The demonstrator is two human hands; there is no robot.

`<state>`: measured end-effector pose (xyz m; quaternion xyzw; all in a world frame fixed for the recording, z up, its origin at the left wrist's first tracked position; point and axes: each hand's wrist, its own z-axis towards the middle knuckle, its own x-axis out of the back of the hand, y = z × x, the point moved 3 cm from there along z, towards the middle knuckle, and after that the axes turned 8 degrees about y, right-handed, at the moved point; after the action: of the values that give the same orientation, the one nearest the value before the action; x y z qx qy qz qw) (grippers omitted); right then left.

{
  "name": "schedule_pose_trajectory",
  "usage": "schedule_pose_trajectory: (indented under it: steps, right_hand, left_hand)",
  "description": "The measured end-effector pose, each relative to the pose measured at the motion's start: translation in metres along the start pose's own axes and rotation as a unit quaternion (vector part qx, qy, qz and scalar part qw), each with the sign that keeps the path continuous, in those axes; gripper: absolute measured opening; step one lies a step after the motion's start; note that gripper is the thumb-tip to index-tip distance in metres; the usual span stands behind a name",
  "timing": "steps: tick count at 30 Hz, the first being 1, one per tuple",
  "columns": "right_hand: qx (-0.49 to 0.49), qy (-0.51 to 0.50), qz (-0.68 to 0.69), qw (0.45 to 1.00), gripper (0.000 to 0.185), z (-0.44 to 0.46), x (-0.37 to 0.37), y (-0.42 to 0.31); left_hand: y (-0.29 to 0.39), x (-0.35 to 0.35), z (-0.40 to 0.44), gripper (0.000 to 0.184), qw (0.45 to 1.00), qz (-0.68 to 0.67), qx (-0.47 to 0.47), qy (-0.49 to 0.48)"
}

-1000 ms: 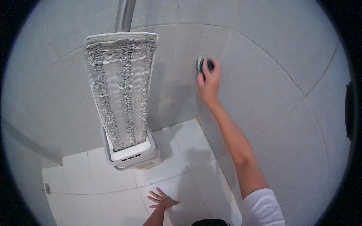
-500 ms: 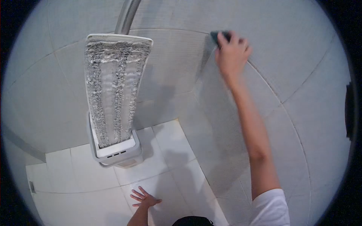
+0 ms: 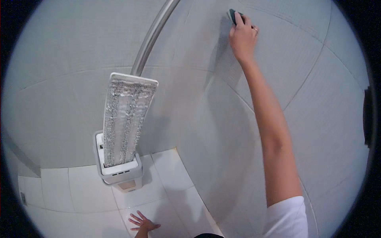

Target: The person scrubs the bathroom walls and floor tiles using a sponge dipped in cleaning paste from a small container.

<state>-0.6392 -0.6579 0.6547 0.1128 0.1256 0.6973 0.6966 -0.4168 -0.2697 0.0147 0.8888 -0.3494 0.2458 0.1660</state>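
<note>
My right hand (image 3: 243,39) is stretched far up along the tiled wall (image 3: 293,59), fingers closed around a dark green scouring pad (image 3: 235,16). The pad is at the wall near the corner, and its outer edge shows past my fingertips. A ring is on one finger of that hand. Low in the view, my left hand (image 3: 143,224) hangs over the white floor with fingers spread, holding nothing.
A flat mop (image 3: 129,119) with a grey-and-white striped pad stands in a white and grey bucket (image 3: 121,177) by the back wall. Its metal handle (image 3: 152,37) leans up to the right. White tiles (image 3: 89,186) cover the floor, with a small drain (image 3: 23,198) at left.
My right hand has moved higher up the wall with the scouring pad. The view has tilted upward, so the mop and bucket appear lower. My left hand stays spread.
</note>
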Motion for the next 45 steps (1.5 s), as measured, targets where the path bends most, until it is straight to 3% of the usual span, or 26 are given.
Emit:
schedule_pose_trajectory:
  steps: [1, 4, 8, 12, 14, 15, 16, 17, 18, 20, 21, 22, 23, 24, 25, 26, 27, 30, 32, 34, 36, 38, 40, 42, 44, 45]
  right_hand:
    - [-0.073, 0.02, 0.06, 0.995, 0.035, 0.013, -0.007, 0.004]
    - [-0.246, -0.071, 0.153, 0.955, 0.041, -0.061, -0.036, -0.029]
    - [-0.175, -0.138, 0.166, 0.96, 0.05, -0.191, -0.014, -0.065]
    - [-0.196, -0.183, 0.228, 0.936, 0.046, -0.178, 0.003, -0.047]
    - [-0.261, -0.48, 0.36, 0.757, 0.043, -0.182, 0.007, -0.046]
    - [-0.267, -0.42, 0.385, 0.777, 0.033, -0.182, 0.039, -0.06]
    - [-0.295, -0.373, 0.388, 0.789, 0.038, -0.209, 0.053, -0.072]
    - [-0.311, -0.363, 0.439, 0.761, 0.037, -0.23, 0.08, -0.09]
    - [-0.295, -0.421, 0.414, 0.752, 0.037, -0.258, 0.117, -0.107]
    - [-0.304, -0.509, 0.462, 0.659, 0.043, -0.351, 0.177, -0.149]
    - [-0.277, -0.572, 0.404, 0.658, 0.051, -0.382, 0.22, -0.164]
    - [-0.296, -0.666, 0.404, 0.552, 0.054, -0.414, 0.253, -0.179]
    - [-0.32, -0.714, 0.404, 0.474, 0.053, -0.45, 0.276, -0.193]
    - [-0.348, -0.732, 0.404, 0.424, 0.045, -0.473, 0.297, -0.206]
    - [-0.369, -0.739, 0.415, 0.382, 0.043, -0.489, 0.312, -0.223]
    - [-0.391, -0.742, 0.423, 0.342, 0.041, -0.5, 0.323, -0.238]
    - [-0.385, -0.746, 0.429, 0.335, 0.041, -0.502, 0.332, -0.25]
    - [-0.337, -0.744, 0.487, 0.309, 0.043, -0.494, 0.344, -0.284]
    - [-0.251, -0.774, 0.523, 0.252, 0.046, -0.473, 0.353, -0.301]
    - [-0.197, -0.761, 0.551, 0.281, 0.049, -0.433, 0.358, -0.311]
    - [-0.172, -0.748, 0.554, 0.324, 0.052, -0.433, 0.35, -0.33]
    - [-0.166, -0.761, 0.548, 0.307, 0.053, -0.407, 0.36, -0.344]
    - [-0.158, -0.771, 0.543, 0.294, 0.055, -0.391, 0.381, -0.358]
    - [-0.244, -0.772, 0.531, 0.249, 0.05, -0.392, 0.406, -0.374]
    - [-0.246, -0.753, 0.586, 0.17, 0.048, -0.411, 0.428, -0.388]
    - [-0.208, -0.773, 0.573, 0.173, 0.044, -0.419, 0.434, -0.392]
  left_hand:
    - [0.006, 0.013, -0.019, 0.149, 1.0, 0.009, 0.001, 0.019]
    - [0.018, 0.032, -0.054, 0.134, 0.999, 0.02, -0.008, 0.028]
    - [0.013, 0.023, -0.041, 0.137, 1.0, 0.015, -0.022, 0.015]
    - [0.016, 0.019, -0.042, 0.136, 0.999, 0.023, -0.031, 0.031]
    - [0.012, 0.022, -0.049, 0.136, 0.998, 0.016, -0.026, 0.05]
    - [0.009, 0.02, -0.049, 0.136, 0.999, 0.013, -0.039, 0.036]
    - [0.005, 0.021, -0.058, 0.136, 0.998, -0.013, -0.025, 0.049]
    - [0.004, 0.025, -0.068, 0.128, 0.995, 0.009, -0.051, 0.081]
    - [0.004, 0.029, -0.077, 0.12, 0.99, 0.032, -0.075, 0.115]
    - [-0.002, 0.027, -0.004, 0.1, 0.979, 0.1, -0.164, 0.069]
    - [-0.007, 0.023, 0.053, 0.091, 0.946, 0.181, -0.267, 0.019]
    - [-0.012, 0.032, 0.102, 0.082, 0.794, 0.35, -0.495, -0.03]
    - [-0.027, 0.048, 0.125, 0.074, 0.687, 0.408, -0.601, -0.017]
    - [-0.046, 0.071, 0.138, 0.068, 0.665, 0.41, -0.625, 0.009]
    - [-0.075, 0.104, 0.124, 0.067, 0.792, 0.327, -0.512, 0.063]
    - [-0.106, 0.149, 0.085, 0.066, 0.904, 0.145, -0.383, 0.126]
    - [-0.139, 0.197, 0.031, 0.066, 0.935, -0.046, -0.286, 0.204]
    - [-0.233, 0.227, -0.083, 0.051, 0.884, -0.048, -0.237, 0.4]
    - [-0.313, 0.194, -0.099, 0.05, 0.885, -0.165, -0.194, 0.389]
    - [-0.373, 0.15, -0.125, 0.053, 0.905, -0.205, -0.078, 0.365]
    - [-0.426, 0.09, -0.126, 0.057, 0.896, -0.222, -0.037, 0.383]
    - [-0.456, 0.037, -0.127, 0.048, 0.904, -0.208, -0.015, 0.374]
    - [-0.5, -0.031, -0.07, 0.09, 0.909, -0.311, -0.084, 0.263]
    - [-0.484, -0.061, -0.09, 0.064, 0.875, -0.343, -0.041, 0.34]
    - [-0.476, -0.075, -0.093, 0.06, 0.84, -0.427, -0.031, 0.332]
    - [-0.471, -0.083, -0.097, 0.057, 0.802, -0.505, -0.023, 0.317]
